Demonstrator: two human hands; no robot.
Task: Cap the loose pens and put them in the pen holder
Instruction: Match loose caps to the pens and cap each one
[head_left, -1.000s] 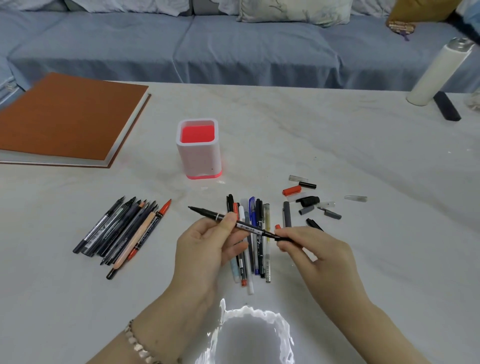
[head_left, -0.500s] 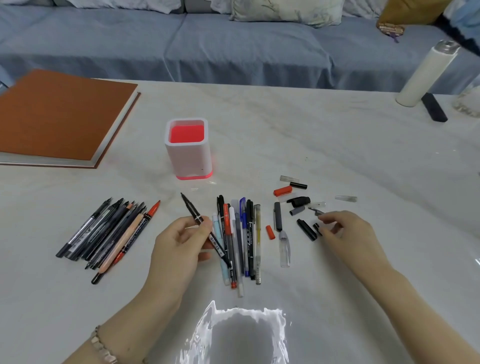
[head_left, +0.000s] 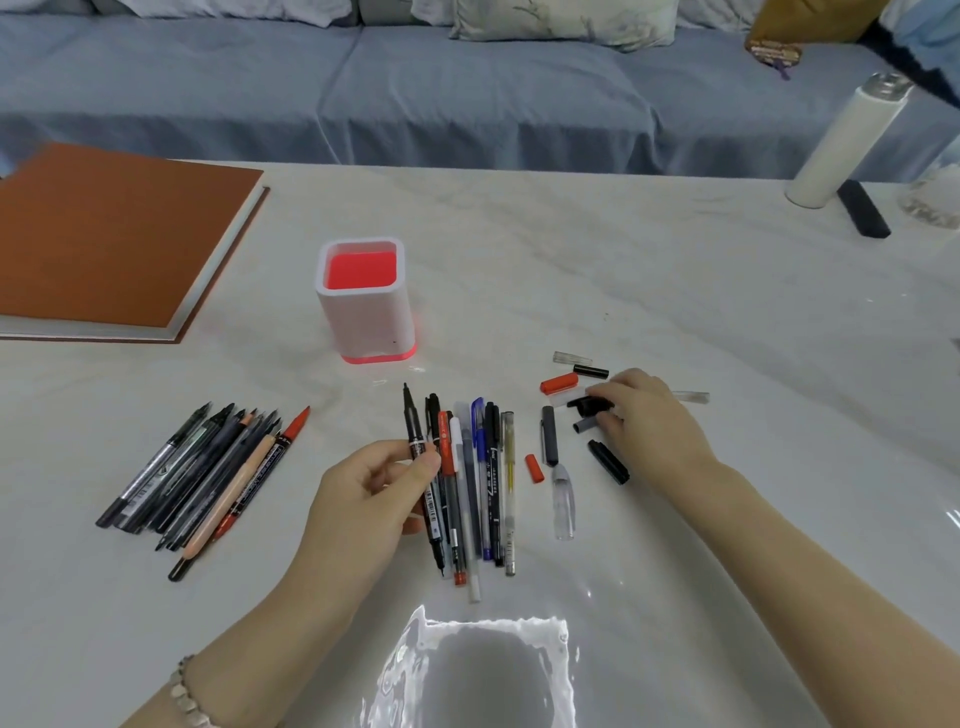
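My left hand (head_left: 371, 491) pinches a thin black uncapped pen (head_left: 415, 436), its tip pointing away from me. Right of it lies a row of several loose pens (head_left: 480, 483). My right hand (head_left: 647, 418) rests among several scattered caps, its fingers curled on a black cap (head_left: 587, 406). A red cap (head_left: 558, 383), a grey cap (head_left: 549, 434) and a clear cap (head_left: 563, 501) lie nearby. The white pen holder (head_left: 371, 317) with a red inside stands behind the pens. It holds nothing that I can see.
A second pile of pens and pencils (head_left: 208, 467) lies at the left. A brown book (head_left: 109, 239) sits at the far left. A white bottle (head_left: 847, 140) and a black bar (head_left: 862, 208) stand at the far right. A sofa lies beyond the table edge.
My right hand let go of the black pen's end and moved right, then farther back onto the caps. My left hand swung the pen upright, tip away from me.
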